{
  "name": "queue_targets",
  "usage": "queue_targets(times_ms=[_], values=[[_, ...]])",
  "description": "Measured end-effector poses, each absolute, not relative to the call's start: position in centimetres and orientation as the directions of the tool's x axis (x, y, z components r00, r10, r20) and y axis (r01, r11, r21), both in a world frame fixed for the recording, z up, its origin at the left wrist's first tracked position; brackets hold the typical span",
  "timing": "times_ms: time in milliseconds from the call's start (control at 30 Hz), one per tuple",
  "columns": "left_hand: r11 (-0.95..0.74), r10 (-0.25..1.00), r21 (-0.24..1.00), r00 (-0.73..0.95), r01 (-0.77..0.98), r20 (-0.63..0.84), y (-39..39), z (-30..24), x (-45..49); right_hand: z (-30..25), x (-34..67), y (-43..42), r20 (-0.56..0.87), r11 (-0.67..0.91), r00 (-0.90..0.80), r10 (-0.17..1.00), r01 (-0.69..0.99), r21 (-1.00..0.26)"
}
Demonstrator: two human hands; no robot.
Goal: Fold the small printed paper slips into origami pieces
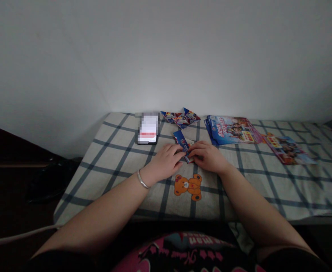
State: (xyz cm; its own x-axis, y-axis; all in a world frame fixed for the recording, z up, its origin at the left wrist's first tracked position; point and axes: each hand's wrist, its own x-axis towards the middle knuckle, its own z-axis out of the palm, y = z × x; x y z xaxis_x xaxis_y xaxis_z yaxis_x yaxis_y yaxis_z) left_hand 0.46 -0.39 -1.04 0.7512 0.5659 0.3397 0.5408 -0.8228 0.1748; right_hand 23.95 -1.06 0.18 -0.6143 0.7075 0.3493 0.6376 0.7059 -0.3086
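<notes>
A folded blue printed leaflet (181, 139) lies on the checked tablecloth between my hands, its upper end sticking out past my fingers. From the left, my left hand (168, 160), with a silver bangle at the wrist, bends its fingers onto the paper's edge. My right hand (208, 156) presses curled fingers on the other side, hiding part of the lower fold. Just behind are folded paper triangles (180, 118) in the same blue and red print, some standing in points.
A phone (148, 129) with a lit, blurred screen lies behind my left hand. To the right are a stack of colourful leaflets (231, 129) and more leaflets (290, 149). The tablecloth (112, 170) bears a bear picture (188, 187). A white wall (166, 56) rises behind.
</notes>
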Motion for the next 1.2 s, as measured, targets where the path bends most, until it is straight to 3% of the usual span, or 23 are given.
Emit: queue_targets(times_ms=[233,433,567,700,1200], values=[[-0.884,0.467,0.176,0.823,0.433,0.322,-0.8,-0.2,0.4,-0.4,24.8,-0.5,0.337,0.659,-0.566,0.752,0.659,-0.364],[-0.922,0.388,0.147,0.863,0.359,0.324,-0.9,-0.3,0.7,-0.4,25.0,-0.6,0.346,0.620,-0.525,0.777,0.732,-0.281],[-0.891,0.451,0.200,0.842,0.407,0.296,-0.8,-0.5,0.6,-0.1,24.9,-0.9,0.402,0.595,-0.485,0.777,0.775,-0.214],[-0.835,0.549,0.201,0.770,0.511,0.323,-0.2,-0.7,0.1,0.2,24.4,-1.1,0.359,0.625,-0.533,0.767,0.748,-0.225],[-0.818,0.575,0.195,0.763,0.541,0.296,0.7,-1.1,-0.3,0.2,23.4,-1.2,0.263,0.643,-0.605,0.751,0.761,-0.086]])
